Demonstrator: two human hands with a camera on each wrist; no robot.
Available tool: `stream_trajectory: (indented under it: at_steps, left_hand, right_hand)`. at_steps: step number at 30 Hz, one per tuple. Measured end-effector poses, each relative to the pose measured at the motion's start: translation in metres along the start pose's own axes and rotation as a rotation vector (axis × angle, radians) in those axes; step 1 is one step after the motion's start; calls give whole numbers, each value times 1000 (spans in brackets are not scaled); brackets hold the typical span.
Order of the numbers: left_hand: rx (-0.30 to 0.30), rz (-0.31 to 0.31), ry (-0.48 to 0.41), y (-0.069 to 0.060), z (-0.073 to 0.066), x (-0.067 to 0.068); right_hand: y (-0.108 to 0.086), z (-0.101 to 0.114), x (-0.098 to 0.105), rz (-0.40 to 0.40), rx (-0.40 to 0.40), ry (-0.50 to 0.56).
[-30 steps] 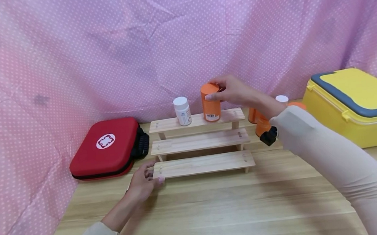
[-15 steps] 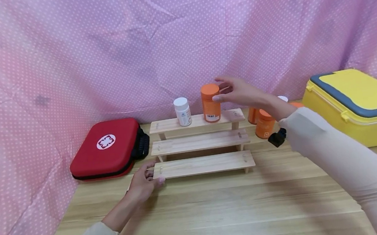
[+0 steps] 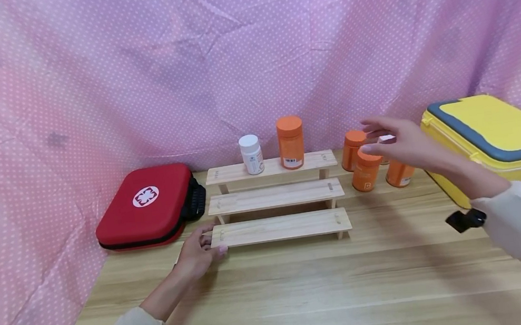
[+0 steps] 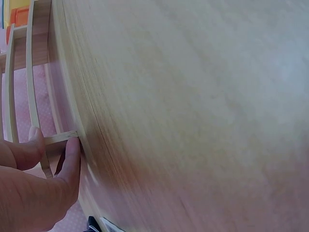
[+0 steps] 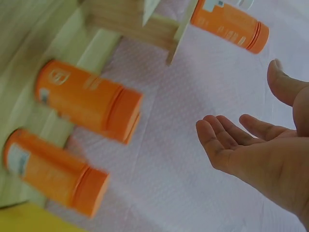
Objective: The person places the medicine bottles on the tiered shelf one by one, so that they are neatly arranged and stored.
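My left hand [image 3: 197,254] grips the left end of the lowest step of a three-tier wooden display rack [image 3: 281,227]; the left wrist view shows thumb and fingers about the step's end. On the top tier stand a white pill bottle [image 3: 252,155] and, to its right, a larger orange pill bottle [image 3: 291,143]. My right hand [image 3: 404,145] holds nothing and hovers with spread fingers over a group of bottles right of the rack. That group has a front orange bottle [image 3: 365,172], a back orange bottle [image 3: 352,151], a right orange bottle [image 3: 400,173] and a partly hidden white-capped bottle [image 3: 386,139].
A red first-aid case [image 3: 146,206] lies left of the rack. At the right stands a yellow box [image 3: 492,143] with a grey handle, partly behind my right forearm. A pink dotted cloth [image 3: 249,52] hangs behind the wooden table [image 3: 275,298].
My right hand has let go of the large orange bottle on the top tier and moved right, over the bottle group. My left hand stays on the rack.
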State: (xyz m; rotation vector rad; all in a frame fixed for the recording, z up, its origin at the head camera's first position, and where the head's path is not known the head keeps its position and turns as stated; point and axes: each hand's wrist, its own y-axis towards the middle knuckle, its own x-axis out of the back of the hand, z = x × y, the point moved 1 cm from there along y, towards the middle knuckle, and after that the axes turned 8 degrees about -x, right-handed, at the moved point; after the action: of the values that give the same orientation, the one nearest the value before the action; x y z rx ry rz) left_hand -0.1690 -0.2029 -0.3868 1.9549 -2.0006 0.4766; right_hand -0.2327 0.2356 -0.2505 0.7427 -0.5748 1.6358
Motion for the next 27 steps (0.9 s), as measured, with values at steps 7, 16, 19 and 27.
stream_trajectory:
  at_steps: [7,16,19,27]
  left_hand:
    - [3,0,-1,0,0,0]
    - [19,-3,41,2,1,1]
    - [17,-1,49,3,1,1]
    - [15,-5,44,3,2,0]
  right_hand:
    - [-22,-32,13,-59,-20,5]
    - [-26,-61,23,-116,-67,-40]
    - [-22,-65,23,-117,-77,-45]
    - [-7,-81,18,-94,-118,-65]
